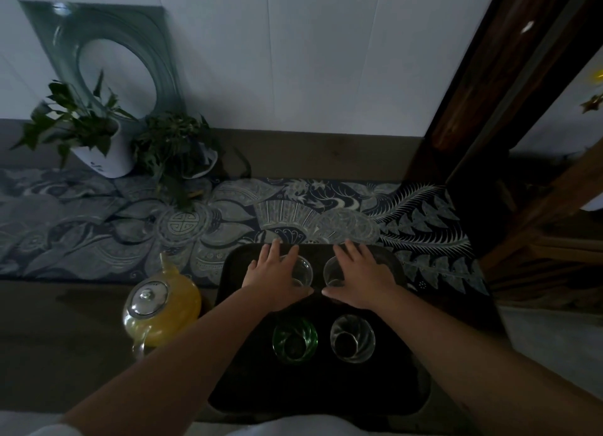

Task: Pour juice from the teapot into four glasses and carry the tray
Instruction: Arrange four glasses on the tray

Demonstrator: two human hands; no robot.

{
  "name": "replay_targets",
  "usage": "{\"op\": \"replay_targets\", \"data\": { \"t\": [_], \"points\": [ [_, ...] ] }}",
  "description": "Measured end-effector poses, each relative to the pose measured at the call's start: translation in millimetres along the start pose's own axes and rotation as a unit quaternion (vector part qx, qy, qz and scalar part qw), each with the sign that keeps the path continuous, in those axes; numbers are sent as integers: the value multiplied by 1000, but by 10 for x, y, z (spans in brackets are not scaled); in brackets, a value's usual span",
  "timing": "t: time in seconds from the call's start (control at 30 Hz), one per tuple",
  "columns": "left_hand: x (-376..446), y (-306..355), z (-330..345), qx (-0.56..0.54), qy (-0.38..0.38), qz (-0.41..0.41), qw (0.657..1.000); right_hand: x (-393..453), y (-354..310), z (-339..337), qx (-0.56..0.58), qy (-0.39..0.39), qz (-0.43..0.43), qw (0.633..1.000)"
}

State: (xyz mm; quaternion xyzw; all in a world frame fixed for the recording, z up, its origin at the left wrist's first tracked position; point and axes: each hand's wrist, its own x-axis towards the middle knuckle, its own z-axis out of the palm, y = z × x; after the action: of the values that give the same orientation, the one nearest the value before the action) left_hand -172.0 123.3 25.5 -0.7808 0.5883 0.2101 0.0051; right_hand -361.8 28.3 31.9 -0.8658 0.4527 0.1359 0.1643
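While your left hand [275,272] curls round the far left glass [301,272] and your right hand [359,274] round the far right glass [333,272], treat both as thin, slick and breakable; hold them by the sides. All four stand on the dark tray [391,386], the green glass [294,339] and clear glass [352,337] nearer, seemingly empty. Left of the tray, the teapot [163,308] looks full of yellow juice, likely heavy; lift by its handle
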Motion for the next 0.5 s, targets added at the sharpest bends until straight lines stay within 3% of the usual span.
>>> {"op": "replay_targets", "data": {
  "t": [0.27, 0.5],
  "points": [
    [-239, -271, -94, -27, 23, -53, 998, 87, -107, -95, -40, 58, -55, 996],
    [-633, -633, -80, -37, 64, -119, 990, 142, -567, -132, -32, 61, -153, 986]
  ]
}}
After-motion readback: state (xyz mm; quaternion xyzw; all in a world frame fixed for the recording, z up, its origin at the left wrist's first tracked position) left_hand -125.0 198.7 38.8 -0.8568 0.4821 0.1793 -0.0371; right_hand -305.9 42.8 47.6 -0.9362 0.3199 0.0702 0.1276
